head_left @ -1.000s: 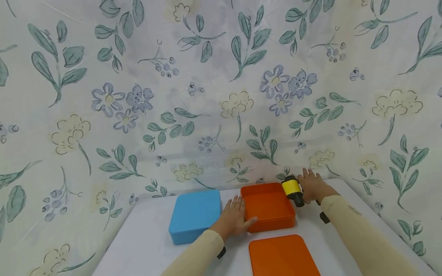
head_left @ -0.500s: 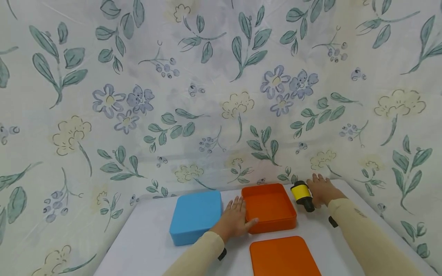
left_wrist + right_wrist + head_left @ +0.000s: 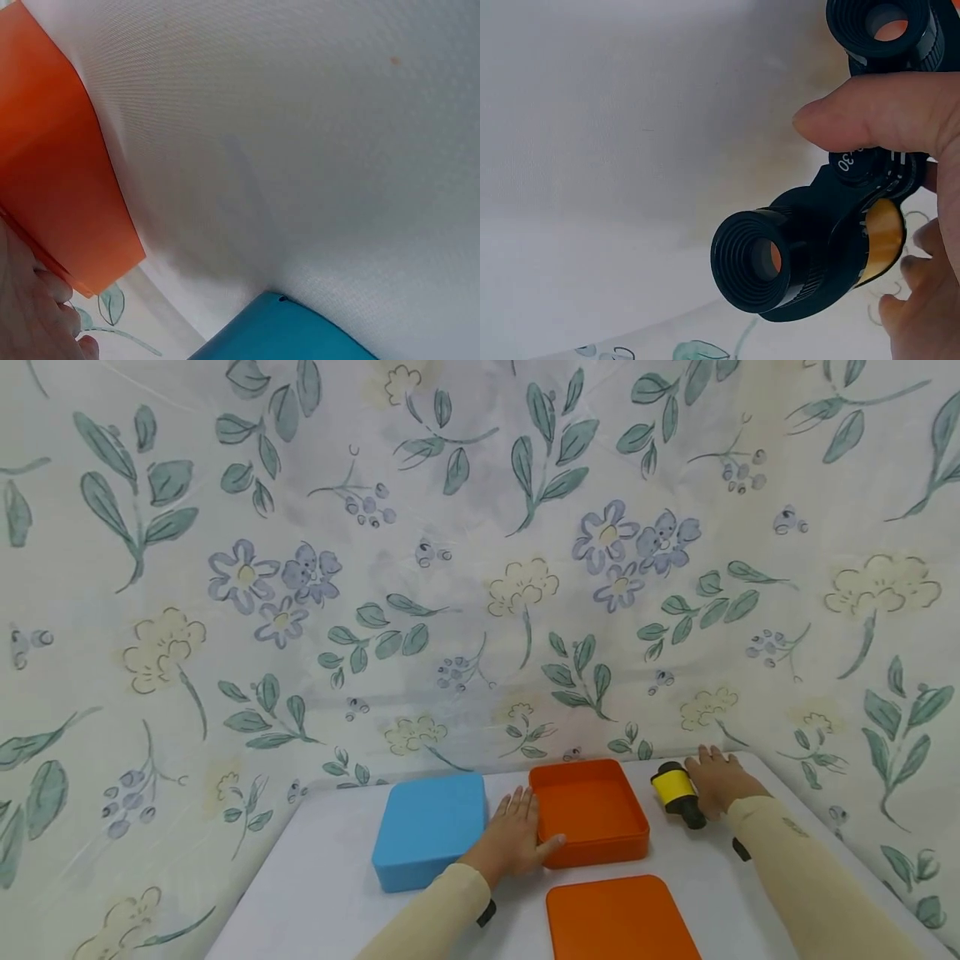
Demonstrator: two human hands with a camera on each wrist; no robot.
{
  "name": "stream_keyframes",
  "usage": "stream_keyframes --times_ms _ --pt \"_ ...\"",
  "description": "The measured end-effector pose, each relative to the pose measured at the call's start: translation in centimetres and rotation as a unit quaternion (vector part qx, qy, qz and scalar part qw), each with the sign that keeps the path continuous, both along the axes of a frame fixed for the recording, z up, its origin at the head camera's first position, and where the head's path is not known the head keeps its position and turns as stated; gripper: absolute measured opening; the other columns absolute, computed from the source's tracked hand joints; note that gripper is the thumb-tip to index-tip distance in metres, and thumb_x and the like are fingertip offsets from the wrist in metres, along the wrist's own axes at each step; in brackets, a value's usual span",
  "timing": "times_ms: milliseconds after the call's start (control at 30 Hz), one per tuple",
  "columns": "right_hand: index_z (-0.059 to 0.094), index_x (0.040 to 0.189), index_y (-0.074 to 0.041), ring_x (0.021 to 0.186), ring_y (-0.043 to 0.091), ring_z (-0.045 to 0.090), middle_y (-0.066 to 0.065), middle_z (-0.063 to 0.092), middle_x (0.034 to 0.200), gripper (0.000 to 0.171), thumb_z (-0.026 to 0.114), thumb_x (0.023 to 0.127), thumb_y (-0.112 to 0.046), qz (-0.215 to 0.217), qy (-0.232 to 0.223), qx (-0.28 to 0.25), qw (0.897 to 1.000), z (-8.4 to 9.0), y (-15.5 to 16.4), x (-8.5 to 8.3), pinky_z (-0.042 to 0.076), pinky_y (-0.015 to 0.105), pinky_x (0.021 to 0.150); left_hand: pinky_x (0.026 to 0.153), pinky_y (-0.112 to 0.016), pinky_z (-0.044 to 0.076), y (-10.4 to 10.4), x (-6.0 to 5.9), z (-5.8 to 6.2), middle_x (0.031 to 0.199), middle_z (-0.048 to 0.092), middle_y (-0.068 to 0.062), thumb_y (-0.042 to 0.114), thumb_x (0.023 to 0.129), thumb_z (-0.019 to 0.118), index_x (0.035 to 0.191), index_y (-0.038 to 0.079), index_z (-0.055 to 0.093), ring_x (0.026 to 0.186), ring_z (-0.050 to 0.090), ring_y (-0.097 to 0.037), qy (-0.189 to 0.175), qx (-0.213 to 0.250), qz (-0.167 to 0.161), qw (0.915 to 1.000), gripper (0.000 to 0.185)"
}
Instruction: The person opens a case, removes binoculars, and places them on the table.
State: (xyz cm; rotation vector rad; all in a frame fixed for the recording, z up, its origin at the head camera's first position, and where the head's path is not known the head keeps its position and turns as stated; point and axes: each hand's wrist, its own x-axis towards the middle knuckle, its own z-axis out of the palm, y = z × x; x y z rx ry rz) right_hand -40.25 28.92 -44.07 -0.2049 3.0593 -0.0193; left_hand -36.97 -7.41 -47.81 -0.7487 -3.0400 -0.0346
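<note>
My right hand (image 3: 718, 781) grips a pair of small black and yellow binoculars (image 3: 677, 792) at the table's back right; in the right wrist view the thumb (image 3: 877, 112) lies across the binoculars (image 3: 817, 247), whose eyepieces face the camera. An open orange box (image 3: 591, 810) stands in the middle of the table. My left hand (image 3: 517, 835) rests against its left side with straight fingers and the thumb at the front corner. The left wrist view shows the orange box wall (image 3: 60, 195) and my fingertips (image 3: 45, 300) at the lower left.
A closed blue box (image 3: 430, 828) sits left of the orange one, also seen as a blue box corner (image 3: 292, 334). A flat orange lid (image 3: 618, 917) lies near the front edge. The white table (image 3: 330, 893) is backed by a floral cloth (image 3: 450, 568) on all sides.
My right hand has carried the binoculars rightward and down, away from the orange box's back right corner. The left hand has stayed against the box.
</note>
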Motion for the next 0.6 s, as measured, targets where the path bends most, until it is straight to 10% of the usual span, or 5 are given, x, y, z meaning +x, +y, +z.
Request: stream_keyframes --times_ms 600 --pt "0.042 0.137 0.012 0.130 0.061 0.022 0.045 0.026 0.141 0.068 0.073 0.078 -0.002 0.005 -0.013 0.003 1.000 -1.2 0.3 -0.4 0.016 0.070 0.104 0.117 -0.045 0.007 0.1 0.1 -0.1 0.161 0.013 -0.011 0.080 0.088 0.017 0.155 0.003 0.018 0.148 0.008 -0.027 -0.005 -0.002 0.005 1.0000 0.102"
